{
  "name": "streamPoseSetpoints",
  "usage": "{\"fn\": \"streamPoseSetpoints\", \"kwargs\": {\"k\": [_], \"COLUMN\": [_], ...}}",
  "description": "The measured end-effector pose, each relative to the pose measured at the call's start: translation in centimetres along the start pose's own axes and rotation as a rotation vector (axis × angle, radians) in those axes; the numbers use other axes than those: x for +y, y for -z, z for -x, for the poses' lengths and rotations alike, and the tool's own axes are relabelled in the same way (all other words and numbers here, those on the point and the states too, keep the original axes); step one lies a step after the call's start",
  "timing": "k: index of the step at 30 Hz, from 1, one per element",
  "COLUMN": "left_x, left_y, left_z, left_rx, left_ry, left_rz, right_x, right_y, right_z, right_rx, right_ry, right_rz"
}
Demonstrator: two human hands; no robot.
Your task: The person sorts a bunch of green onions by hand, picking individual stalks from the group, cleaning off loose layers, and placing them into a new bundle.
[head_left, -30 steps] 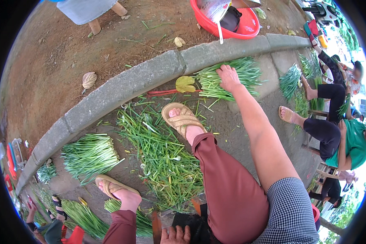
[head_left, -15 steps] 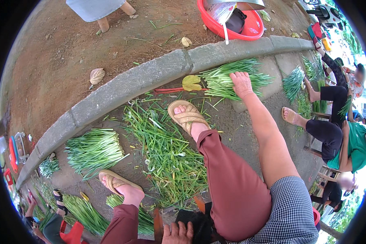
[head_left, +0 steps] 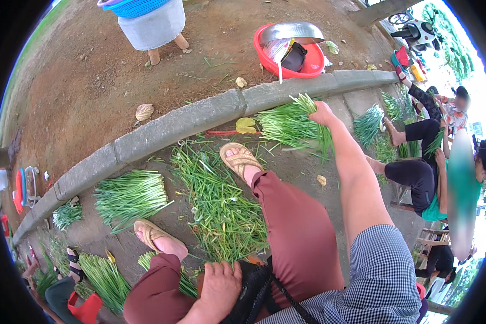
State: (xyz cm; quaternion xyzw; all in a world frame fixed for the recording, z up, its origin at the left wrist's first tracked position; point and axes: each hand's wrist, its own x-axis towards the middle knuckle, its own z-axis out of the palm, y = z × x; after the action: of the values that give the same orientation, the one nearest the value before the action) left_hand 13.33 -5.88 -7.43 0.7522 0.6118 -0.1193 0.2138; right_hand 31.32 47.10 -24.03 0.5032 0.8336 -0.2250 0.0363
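My right hand [head_left: 321, 112] is closed round a bunch of garlic chives [head_left: 325, 139], raised at the right side of a larger chive pile [head_left: 286, 124] by the kerb. Pale stalk ends stick out above my fist and green leaves hang below it. Down at my lap, my left hand [head_left: 220, 283] rests with its fingers laid over a black bag [head_left: 254, 286], apparently holding nothing. Between my sandalled feet spreads a heap of loose, tangled leaves and trimmings [head_left: 218, 205]. A neat chive pile [head_left: 132, 195] lies left of it, pale ends to the right.
The stone kerb [head_left: 173, 121] curves across the ground. Beyond it sit a red basin [head_left: 310, 67] with a metal colander and a grey stool [head_left: 154, 29] bearing a blue basket. A yellow leaf [head_left: 245, 126] lies near red string. Seated people and more chives are at right; another person is lower left.
My right hand has gone from resting on the pile to gripping a bunch lifted at its right side. My left hand has shifted slightly left and up. The view has moved too.
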Motion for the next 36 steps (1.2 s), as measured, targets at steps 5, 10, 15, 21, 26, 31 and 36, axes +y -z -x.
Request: {"fn": "streamPoseSetpoints", "kwargs": {"k": [5,10,15,21,26,31,36], "left_x": [-1.0,-3.0,-4.8,-9.4,-10.6,-8.7,-10.4], "left_y": [0.2,2.4,7.1,9.7,7.1,8.5,8.7], "left_z": [0.1,-1.0,-0.9,0.0,0.7,0.2,0.1], "left_rx": [-0.009,0.268,0.765,1.067,0.747,0.536,0.595], "left_ry": [0.089,0.188,0.284,0.201,0.042,0.171,0.299], "left_rz": [-0.018,0.121,0.662,1.296,1.964,2.043,2.111], "right_x": [-0.7,-6.1,-19.9,-36.8,-42.2,-41.3,-41.2], "right_y": [4.0,12.0,14.6,9.7,5.2,2.9,3.1], "right_z": [1.2,4.4,9.5,20.4,25.2,23.2,22.2], "right_rx": [0.021,0.061,-0.026,-0.693,-0.984,-1.027,-1.056], "right_ry": [0.054,0.134,0.344,0.467,0.420,0.333,0.515], "right_rz": [-0.348,-0.708,-1.212,-1.614,-1.688,-1.696,-1.897]}}
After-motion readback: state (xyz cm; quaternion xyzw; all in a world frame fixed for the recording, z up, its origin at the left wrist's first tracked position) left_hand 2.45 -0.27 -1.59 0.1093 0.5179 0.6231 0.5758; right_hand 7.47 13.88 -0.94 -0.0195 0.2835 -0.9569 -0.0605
